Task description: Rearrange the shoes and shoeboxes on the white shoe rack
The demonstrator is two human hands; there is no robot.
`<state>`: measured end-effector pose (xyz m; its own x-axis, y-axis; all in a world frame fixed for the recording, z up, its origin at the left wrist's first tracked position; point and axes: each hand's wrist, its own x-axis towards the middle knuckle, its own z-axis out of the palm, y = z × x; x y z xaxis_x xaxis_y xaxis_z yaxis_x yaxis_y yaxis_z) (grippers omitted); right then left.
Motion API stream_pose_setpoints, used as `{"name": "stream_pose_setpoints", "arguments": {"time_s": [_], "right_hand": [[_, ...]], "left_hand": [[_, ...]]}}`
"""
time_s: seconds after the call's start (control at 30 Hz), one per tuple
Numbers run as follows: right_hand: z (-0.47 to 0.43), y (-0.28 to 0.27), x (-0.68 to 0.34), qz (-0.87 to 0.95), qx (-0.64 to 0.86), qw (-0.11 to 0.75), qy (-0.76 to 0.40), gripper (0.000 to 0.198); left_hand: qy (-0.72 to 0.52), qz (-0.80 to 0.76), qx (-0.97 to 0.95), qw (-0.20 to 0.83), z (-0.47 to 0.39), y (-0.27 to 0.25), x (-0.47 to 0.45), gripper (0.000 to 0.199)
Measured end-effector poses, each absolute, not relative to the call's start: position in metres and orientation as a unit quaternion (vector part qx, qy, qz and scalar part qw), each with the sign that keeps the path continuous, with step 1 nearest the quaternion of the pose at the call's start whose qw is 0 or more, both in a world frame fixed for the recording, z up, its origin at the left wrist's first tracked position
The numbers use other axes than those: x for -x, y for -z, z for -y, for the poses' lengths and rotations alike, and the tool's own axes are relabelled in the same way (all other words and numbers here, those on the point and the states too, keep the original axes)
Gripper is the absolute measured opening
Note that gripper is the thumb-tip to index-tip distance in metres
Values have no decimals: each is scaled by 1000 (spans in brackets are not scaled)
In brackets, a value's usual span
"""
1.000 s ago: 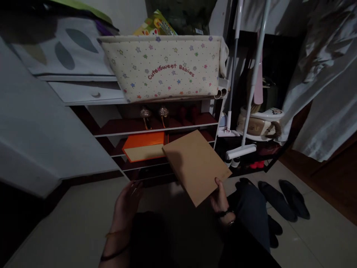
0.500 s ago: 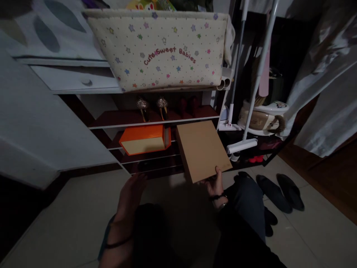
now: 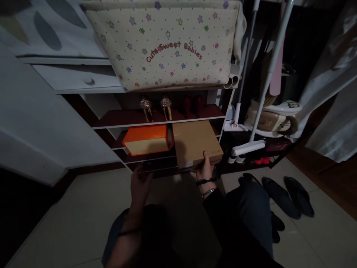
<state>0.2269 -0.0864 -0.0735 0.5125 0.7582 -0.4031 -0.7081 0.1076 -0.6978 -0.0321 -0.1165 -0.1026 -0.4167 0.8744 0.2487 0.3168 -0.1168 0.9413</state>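
Note:
A brown cardboard box (image 3: 195,139) lies partly within the shoe rack (image 3: 122,117), its front end sticking out toward me. My right hand (image 3: 205,169) grips that front edge, thumb on the lid and fingers underneath. Left of the box, an orange box (image 3: 147,139) with a cream side rests on the same level, close beside it. My left hand (image 3: 141,182) is raised in front of the lower shelves, holding nothing, its fingers apart and slightly curled. On the shelf above stand glittery gold-heeled shoes (image 3: 166,108) and a dark red pair (image 3: 192,104).
A star-patterned fabric basket (image 3: 173,44) sits on top of the rack, beside a white drawer (image 3: 78,78). To the right lean a mop (image 3: 237,115) and a white-headed squeegee (image 3: 248,147). Dark slippers (image 3: 298,195) lie on the tiled floor at right.
The cardboard box has moved left and farther into the rack, turning straighter and levelling, with my right hand still on it. My left hand has shifted slightly right. The view has shifted a little.

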Motion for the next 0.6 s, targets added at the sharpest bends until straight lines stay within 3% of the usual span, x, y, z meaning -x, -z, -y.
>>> {"name": "stream_pose_setpoints", "arguments": {"time_s": [0.13,0.27,0.4,0.6], "right_hand": [[54,60,-226,-38,441,762,-472,96],[13,43,-232,-38,449,755,-476,93],[-12,40,-242,10,483,725,-492,75],[8,66,-249,46,483,702,-521,56]], "left_hand": [[-519,-582,-623,50,92,81,20,86],[-396,-559,-727,-47,57,50,10,90],[-302,-536,-784,-81,18,36,10,86],[-325,-552,-762,-94,-10,47,17,57]]}}
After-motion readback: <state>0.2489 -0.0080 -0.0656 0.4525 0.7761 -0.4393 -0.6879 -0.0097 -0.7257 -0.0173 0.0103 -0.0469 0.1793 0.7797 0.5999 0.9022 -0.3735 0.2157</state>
